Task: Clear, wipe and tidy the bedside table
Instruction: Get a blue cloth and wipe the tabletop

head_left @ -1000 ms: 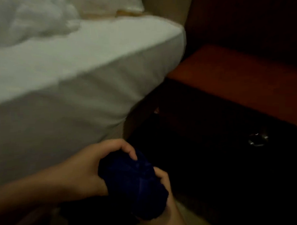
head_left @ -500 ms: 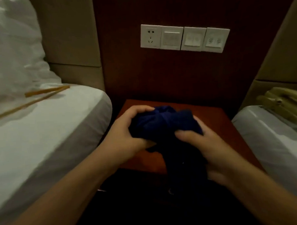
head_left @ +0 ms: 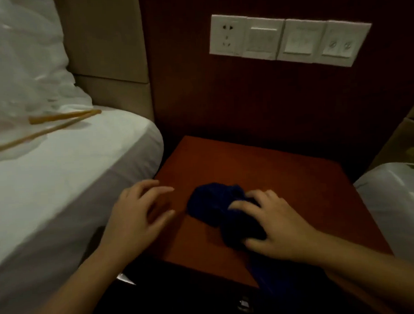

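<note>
Cloth (head_left: 217, 208), dark blue and bunched, lies on the bedside table (head_left: 261, 168) under my right hand (head_left: 273, 227), whose fingers curl over it and press it down. Its long axis runs from the bunch ahead of my fingers back past my wrist, with 1 tail hanging over the near edge. My left hand (head_left: 139, 212) hovers open just left of it, holding nothing. The bed (head_left: 71, 167) lies further left. I judge the right hand should do the wiping.
</note>
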`<state>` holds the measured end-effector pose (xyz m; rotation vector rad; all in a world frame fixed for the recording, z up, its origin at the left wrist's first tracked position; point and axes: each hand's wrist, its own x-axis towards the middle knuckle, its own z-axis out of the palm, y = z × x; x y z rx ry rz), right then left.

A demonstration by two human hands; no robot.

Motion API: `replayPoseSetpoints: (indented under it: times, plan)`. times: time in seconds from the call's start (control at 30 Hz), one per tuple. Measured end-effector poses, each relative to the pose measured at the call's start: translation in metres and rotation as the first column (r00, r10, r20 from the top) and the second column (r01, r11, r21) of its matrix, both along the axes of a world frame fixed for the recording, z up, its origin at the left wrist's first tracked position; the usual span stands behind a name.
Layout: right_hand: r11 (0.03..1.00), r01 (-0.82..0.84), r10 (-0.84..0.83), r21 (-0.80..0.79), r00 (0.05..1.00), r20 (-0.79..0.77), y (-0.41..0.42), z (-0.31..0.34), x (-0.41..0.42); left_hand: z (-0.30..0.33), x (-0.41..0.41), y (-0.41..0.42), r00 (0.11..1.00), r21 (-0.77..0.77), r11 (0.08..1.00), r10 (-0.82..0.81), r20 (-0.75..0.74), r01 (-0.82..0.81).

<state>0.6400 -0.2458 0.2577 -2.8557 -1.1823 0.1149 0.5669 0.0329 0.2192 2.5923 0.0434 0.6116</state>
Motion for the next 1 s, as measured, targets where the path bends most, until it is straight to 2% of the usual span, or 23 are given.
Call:
replayPoseSetpoints:
  times: [0.1,0.17,0.23,0.27,0.37,0.47,0.63,0.77,0.87,1.0]
  plan:
    - [0.975,-0.219,0.223,-0.046,0.967,0.126,0.010,-0.013,-0.008,-0.022,-0.008,0.008,0.982,-0.031,0.987,0.162,0.095,-0.160]
    - [0.944,-0.325,0.327,-0.048,0.919,0.221,0.024,-0.020,0.001,-0.020,-0.004,0.003,0.960,-0.180,0.961,0.237,0.150,-0.210]
    - [0.929,-0.368,0.366,-0.030,0.909,0.197,0.044,-0.023,0.021,-0.017,0.000,0.000,0.938,-0.288,0.924,0.308,0.162,-0.254]
    - [0.932,-0.362,0.359,-0.022,0.910,0.209,0.058,-0.023,0.038,-0.017,-0.001,-0.001,0.930,-0.282,0.919,0.330,0.160,-0.277]
    - [0.991,-0.132,0.137,-0.037,0.968,0.209,0.103,-0.022,0.116,-0.022,-0.003,-0.003,0.920,-0.150,0.928,0.363,0.149,-0.342]
    - [0.999,0.024,-0.028,0.026,0.987,0.158,0.140,-0.021,0.192,-0.023,0.000,-0.001,0.909,-0.087,0.914,0.404,0.102,-0.397]
    - [0.997,0.033,-0.035,0.070,0.999,0.025,0.167,-0.014,0.247,-0.025,0.003,0.000,0.903,-0.059,0.907,0.420,0.087,-0.416]
    - [0.993,-0.022,0.033,0.114,0.995,-0.094,0.173,-0.002,0.236,-0.023,0.001,-0.001,0.907,-0.150,0.907,0.410,0.095,-0.394]
    - [0.976,-0.183,0.197,0.119,0.973,-0.118,0.177,0.002,0.186,-0.022,-0.002,-0.002,0.915,-0.248,0.905,0.384,0.126,-0.345]
    - [0.887,-0.434,0.449,0.158,0.890,-0.077,0.181,-0.004,0.101,-0.024,-0.005,-0.003,0.911,-0.297,0.917,0.340,0.234,-0.266]
